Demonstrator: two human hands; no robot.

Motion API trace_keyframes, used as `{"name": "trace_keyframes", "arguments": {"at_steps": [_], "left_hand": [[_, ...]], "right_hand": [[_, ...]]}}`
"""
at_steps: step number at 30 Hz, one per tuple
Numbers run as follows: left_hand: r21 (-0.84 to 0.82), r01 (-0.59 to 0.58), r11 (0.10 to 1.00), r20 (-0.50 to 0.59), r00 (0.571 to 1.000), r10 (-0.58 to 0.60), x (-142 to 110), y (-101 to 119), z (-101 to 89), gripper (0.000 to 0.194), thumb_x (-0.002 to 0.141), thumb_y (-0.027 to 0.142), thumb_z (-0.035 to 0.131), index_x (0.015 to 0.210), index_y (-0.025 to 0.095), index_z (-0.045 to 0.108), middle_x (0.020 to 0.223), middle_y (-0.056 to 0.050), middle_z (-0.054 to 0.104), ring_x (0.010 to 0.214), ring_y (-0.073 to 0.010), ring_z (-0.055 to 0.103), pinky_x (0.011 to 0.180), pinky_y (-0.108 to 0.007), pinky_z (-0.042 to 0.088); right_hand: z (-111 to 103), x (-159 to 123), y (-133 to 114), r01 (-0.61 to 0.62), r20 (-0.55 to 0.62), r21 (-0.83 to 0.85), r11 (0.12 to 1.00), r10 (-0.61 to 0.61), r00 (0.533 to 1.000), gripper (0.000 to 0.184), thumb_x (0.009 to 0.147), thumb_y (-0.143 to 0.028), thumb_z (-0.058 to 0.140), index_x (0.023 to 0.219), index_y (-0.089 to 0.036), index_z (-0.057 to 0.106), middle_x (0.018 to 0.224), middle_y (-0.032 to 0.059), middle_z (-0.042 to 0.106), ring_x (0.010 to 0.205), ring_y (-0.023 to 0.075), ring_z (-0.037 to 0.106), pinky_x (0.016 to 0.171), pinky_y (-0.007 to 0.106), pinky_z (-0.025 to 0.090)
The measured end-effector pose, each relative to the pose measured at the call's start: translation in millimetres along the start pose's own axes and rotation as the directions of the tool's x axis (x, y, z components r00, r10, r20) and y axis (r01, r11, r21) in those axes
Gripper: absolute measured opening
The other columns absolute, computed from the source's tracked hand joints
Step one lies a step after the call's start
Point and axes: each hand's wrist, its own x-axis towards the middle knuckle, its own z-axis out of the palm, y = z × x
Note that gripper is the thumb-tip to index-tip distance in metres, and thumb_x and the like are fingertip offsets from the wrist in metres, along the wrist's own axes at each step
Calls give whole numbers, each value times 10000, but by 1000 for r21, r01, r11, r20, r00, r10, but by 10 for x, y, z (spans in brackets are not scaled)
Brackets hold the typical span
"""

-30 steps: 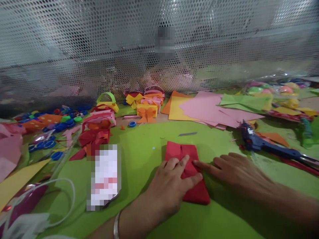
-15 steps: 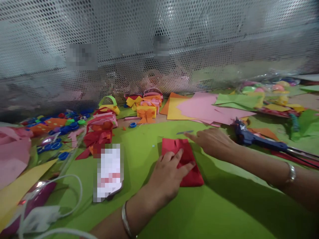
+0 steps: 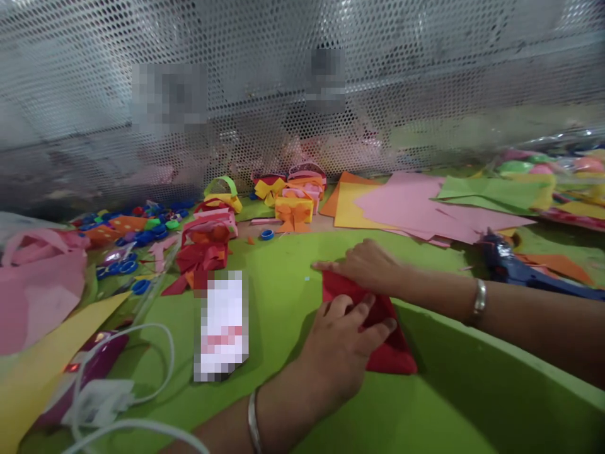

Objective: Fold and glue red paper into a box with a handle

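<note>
A folded red paper piece (image 3: 392, 353) lies on the green table surface, its long sides running away from me. My left hand (image 3: 333, 343) rests on it with the fingers spread, pressing it from the left. At the paper's far edge, my right hand (image 3: 371, 266) reaches in from the right, its index finger stretched out to the left past the far left corner. Its other fingers are partly curled, and I see nothing held in them. A tiny pale scrap (image 3: 307, 278) lies left of that fingertip.
A phone (image 3: 222, 328) with a blurred-out screen lies left of my hands. White cable (image 3: 171, 353) loops at lower left. Small paper bags (image 3: 205, 236) with bows stand behind. Coloured paper sheets (image 3: 411, 205) and a dark blue glue gun (image 3: 515, 261) are at right. Perforated metal (image 3: 265, 94) closes the back.
My right hand has moved left onto the far edge of the red paper. The thin grey strip under its fingertip is out of sight. The view has shifted a little; my left hand stays on the paper.
</note>
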Motion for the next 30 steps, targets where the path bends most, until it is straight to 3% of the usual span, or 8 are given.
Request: {"name": "trace_keyframes", "arguments": {"at_steps": [4,8,11,14,17,19,24,30], "left_hand": [[11,36,999,-26,999,-36,1,-10,37,520,881,180,538,1365,359,474,1487,-74,422,1069,-295,474,826,-483,485],[0,-30,1000,-15,999,30,12,-140,33,446,923,208,505,1335,378,516,1483,-46,434,1056,-274,480,839,-449,478],[-73,-163,984,17,986,164,12,-284,-87,369,915,208,520,1235,361,620,1426,-12,511,1036,-251,497,858,-406,461],[-178,-229,957,64,968,243,8,-366,-237,359,822,91,574,1063,314,718,1344,13,592,1060,-233,527,900,-400,431],[-264,-210,941,24,974,224,22,-347,-315,331,770,0,546,879,245,742,1228,10,667,1062,-200,563,952,-387,397],[-294,-182,938,-32,983,180,32,-302,-318,272,827,36,528,896,208,726,1147,-8,698,1034,-191,581,956,-383,393],[-270,-199,942,-10,979,204,12,-245,-269,242,874,308,639,1108,260,681,1155,-27,667,1110,-229,549,1074,-523,252],[-324,-195,926,31,976,216,38,-306,-252,209,885,225,626,1075,273,699,1150,-29,626,1129,-192,532,1130,-545,130]], "right_hand": [[-79,50,221,-166,-98,67,984,172,980,578,872,-60,443,1397,-300,476,703,96,698,643,241,649,549,298,334],[-43,-370,465,-278,-200,195,941,315,928,537,869,-72,379,1390,-150,483,853,144,706,705,236,649,554,296,414],[157,-791,420,-117,-253,311,943,201,946,417,899,-109,387,1216,-201,642,937,112,693,808,197,650,659,280,493],[350,-1052,272,100,-341,400,911,46,939,351,926,-150,426,1160,-239,672,1130,119,640,998,217,613,809,329,500],[379,-1102,182,266,-408,459,848,-64,911,301,959,-179,420,1082,-214,693,1140,131,636,1053,240,577,863,382,471],[300,-1076,168,346,-426,499,794,-122,896,297,965,-156,403,995,-190,697,1052,117,663,1011,221,579,864,374,460],[56,-1053,166,406,-383,635,657,-188,904,237,944,-129,443,881,-167,668,957,85,659,922,154,588,823,278,479],[141,-1102,177,384,-370,735,559,-143,918,131,922,-160,527,928,-154,658,1058,111,638,1011,154,580,879,280,479]]}}
